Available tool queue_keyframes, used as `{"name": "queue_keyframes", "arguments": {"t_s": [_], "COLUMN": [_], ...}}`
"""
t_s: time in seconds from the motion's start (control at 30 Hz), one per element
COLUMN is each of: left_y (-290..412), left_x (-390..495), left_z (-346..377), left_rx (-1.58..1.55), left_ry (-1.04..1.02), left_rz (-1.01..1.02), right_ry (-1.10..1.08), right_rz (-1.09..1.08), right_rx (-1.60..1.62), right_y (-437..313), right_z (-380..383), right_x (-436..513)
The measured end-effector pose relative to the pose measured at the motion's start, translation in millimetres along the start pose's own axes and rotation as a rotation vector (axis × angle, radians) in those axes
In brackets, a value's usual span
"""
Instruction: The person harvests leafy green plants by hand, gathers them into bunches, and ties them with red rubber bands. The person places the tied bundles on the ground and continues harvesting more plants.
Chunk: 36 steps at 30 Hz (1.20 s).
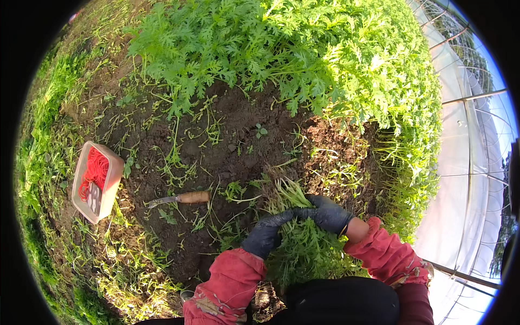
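A bunch of leafy greens with feathery leaves point(304, 252) is gathered between my two gloved hands. Its pale cut stems point(293, 194) point away from me, and the leaves hang toward my lap. My left hand point(266, 232), in a dark glove, closes around the bunch from the left. From the right, my right hand point(328, 214), gloved alike, grips it just below the stem ends. The hands meet at the front of the bunch; some fingers are hidden by leaves. Left of them, a knife with a wooden handle point(194, 197) lies on the soil, its blade pointing left.
A plastic tub point(111, 180) holding red ties point(96, 166) sits on the ground at left. Dense standing greens point(260, 48) fill the far side and right. Loose stems and leaves litter the soil point(239, 158). Plastic sheeting point(455, 154) on a metal frame runs along the right.
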<state>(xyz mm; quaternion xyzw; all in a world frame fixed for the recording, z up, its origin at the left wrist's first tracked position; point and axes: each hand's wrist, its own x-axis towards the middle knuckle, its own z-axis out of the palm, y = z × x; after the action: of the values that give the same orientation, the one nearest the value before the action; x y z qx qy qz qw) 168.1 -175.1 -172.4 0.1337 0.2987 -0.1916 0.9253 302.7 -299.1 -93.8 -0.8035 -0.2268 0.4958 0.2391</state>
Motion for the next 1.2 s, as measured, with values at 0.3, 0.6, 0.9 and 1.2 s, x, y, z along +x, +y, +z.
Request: {"name": "queue_keyframes", "arguments": {"t_s": [0.3,0.6,0.9,1.2], "left_y": [-18.9,9.2,42.7,34.6], "left_x": [6.8,0.0,-9.3,-0.8], "left_z": [-7.8,59.8,40.2,48.1], "left_rx": [-0.245,-0.047,0.102,0.248], "left_ry": [-0.055,0.109,0.344,0.424], "left_rz": [0.019,0.145,0.227,0.169], "right_ry": [-0.165,0.135,0.529,0.556], "right_rz": [-0.081,-0.230,0.152,0.671], "right_rx": [-0.484,0.130,-1.426,-0.882], "right_y": [-8.4,37.1,279.4,381.3], "right_z": [13.6,13.5,-125.2,-242.8], "right_x": [-4.6,-32.2,-46.5,-18.9]}}
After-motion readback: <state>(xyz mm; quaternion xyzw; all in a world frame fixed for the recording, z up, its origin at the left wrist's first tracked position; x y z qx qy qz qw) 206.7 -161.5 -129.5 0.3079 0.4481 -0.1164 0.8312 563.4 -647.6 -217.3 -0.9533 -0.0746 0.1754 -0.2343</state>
